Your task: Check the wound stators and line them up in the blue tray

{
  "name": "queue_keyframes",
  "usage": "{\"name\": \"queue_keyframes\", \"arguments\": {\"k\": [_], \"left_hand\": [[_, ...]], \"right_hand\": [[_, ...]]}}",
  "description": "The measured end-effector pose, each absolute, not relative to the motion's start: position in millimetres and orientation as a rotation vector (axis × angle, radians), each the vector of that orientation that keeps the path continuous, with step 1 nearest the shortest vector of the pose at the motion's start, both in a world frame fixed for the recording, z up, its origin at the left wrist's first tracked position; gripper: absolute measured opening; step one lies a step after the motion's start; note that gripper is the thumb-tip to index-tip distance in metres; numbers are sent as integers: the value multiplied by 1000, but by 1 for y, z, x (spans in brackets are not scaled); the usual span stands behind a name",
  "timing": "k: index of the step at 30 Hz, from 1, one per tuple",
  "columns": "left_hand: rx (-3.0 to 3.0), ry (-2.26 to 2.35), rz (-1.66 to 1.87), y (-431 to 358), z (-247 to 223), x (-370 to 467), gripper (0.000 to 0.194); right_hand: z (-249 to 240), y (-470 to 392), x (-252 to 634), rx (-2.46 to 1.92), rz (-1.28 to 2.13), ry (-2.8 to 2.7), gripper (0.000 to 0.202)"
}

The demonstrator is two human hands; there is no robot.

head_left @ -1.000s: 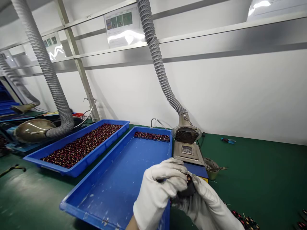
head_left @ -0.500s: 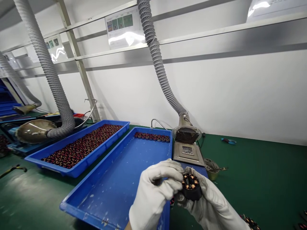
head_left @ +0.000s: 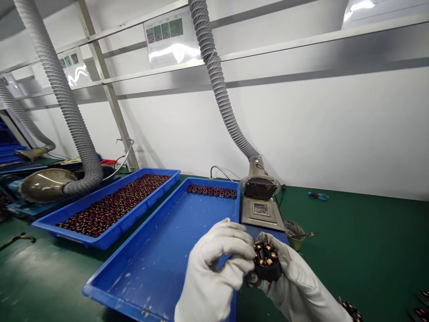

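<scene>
A small motor stator [head_left: 267, 264], a black ring with copper windings on top, is held up above the right front edge of the long blue tray. Wrapped round its far and right sides is my right hand [head_left: 288, 277], in a white glove with dark stains at the fingers. My left hand [head_left: 217, 264], also gloved in white, has its fingers bent and closed at the stator's left edge. What lies right under those fingertips, such as a wire end, is hidden. Another stator [head_left: 350, 310] rests on the table below my right forearm.
One row of stators [head_left: 211, 191] lines the far end of the blue tray [head_left: 154, 250]. Left of it stands a second tray [head_left: 103, 239] full of them. A solder pot [head_left: 263, 210] sits under an exhaust hose [head_left: 223, 89], beside a small cup [head_left: 295, 235]. Cutters [head_left: 318, 196] lie farther right.
My left hand has shifted slightly, its fingers a little higher and more bent at the stator's edge. The right hand keeps the stator nearly still. The view has moved slightly.
</scene>
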State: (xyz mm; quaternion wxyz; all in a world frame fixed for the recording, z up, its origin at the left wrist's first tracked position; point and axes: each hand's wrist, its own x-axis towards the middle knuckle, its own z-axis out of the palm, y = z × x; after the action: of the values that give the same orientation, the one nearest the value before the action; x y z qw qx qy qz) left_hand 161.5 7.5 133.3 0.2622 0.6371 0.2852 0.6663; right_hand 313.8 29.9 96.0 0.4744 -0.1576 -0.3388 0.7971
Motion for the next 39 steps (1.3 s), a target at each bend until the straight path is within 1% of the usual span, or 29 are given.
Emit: {"name": "queue_keyframes", "arguments": {"k": [3,4,7,9,12,14,16,18,19,21,22,23,25,28,30,32,34,36,37,39], "left_hand": [[1567,771,1940,5,132,153,27],[1518,795,1920,5,133,150,27],[1550,894,1619,7,136,151,33],[1671,876,1505,9,139,156,31],[1933,820,1717,8,138,162,23],[2071,831,1876,6,134,162,22],[2040,855,2051,4,129,158,26],[1830,944,2137,4,126,155,30],[1702,975,2082,5,126,154,33],[1493,936,1762,8,126,157,41],[1400,877,1570,9,126,160,46],[1311,802,1436,11,126,165,47],[1143,679,1379,15,123,176,37],[917,543,1579,20,117,186,23],[798,471,1700,21,117,183,20],[776,513,1765,20,120,177,20],[852,632,1707,17,126,173,24],[933,743,1568,15,128,173,23],[945,771,1536,15,128,175,20],[933,777,1609,16,125,177,9]], "right_hand": [[101,28,313,-371,1954,-888,33],[102,27,313,-379,1940,-913,32],[101,25,313,-425,1816,-1008,36],[97,30,314,-460,1672,-1102,38],[90,45,319,-516,1459,-1252,38],[84,54,322,-553,1323,-1282,37],[80,54,321,-579,1176,-1258,38],[78,45,314,-590,979,-1210,37],[77,38,308,-586,869,-1192,34],[76,24,294,-565,602,-1203,26],[76,19,288,-560,439,-1237,25],[76,15,283,-561,290,-1288,28],[75,12,276,-576,81,-1375,35],[75,14,277,-619,35,-1393,35],[76,16,282,-646,49,-1347,32],[76,17,286,-659,57,-1298,26],[77,16,286,-644,73,-1261,21],[77,14,283,-612,90,-1226,19],[77,12,280,-600,98,-1214,21],[78,9,276,-611,91,-1232,28]]}}
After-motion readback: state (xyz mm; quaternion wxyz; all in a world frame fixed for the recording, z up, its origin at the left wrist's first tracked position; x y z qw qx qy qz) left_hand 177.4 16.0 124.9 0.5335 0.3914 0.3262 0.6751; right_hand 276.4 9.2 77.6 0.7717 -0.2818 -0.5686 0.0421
